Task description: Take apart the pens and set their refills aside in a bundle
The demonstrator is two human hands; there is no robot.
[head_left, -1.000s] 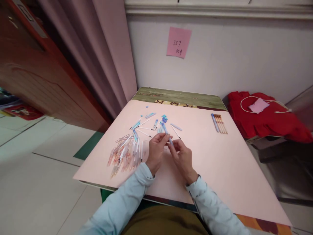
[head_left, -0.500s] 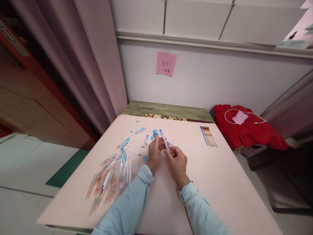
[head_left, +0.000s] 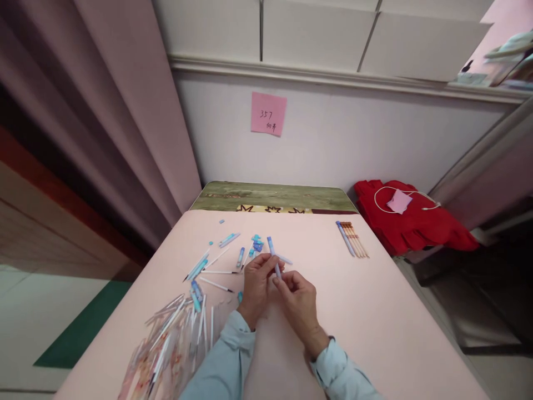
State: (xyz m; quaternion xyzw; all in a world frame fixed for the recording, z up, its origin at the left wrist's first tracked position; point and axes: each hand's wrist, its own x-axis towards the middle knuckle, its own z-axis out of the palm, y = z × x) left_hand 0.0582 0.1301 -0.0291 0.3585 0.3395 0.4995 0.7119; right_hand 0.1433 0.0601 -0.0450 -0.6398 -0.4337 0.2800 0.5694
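A slim blue-and-lavender pen stands tilted between my two hands above the table. My left hand pinches its middle between thumb and fingers. At its lower end, my right hand grips it with thumb and curled fingers. Just beyond my hands lies a small pile of blue pen parts, and a pale lavender barrel shows partly behind the left fingers. To the left, white pen refills with dark tips and short blue pen pieces are scattered.
A heap of clear and pinkish pen parts with white refills covers the table's near left. At the far right lie a blue pen and several brown-topped pens in a row. Red cloth with a white cable sits beyond the table's right edge.
My left hand, loosely curled beside the pen before, now has its thumb and fingers closed on it. My right hand stays at the lower end. The view has shifted slightly.
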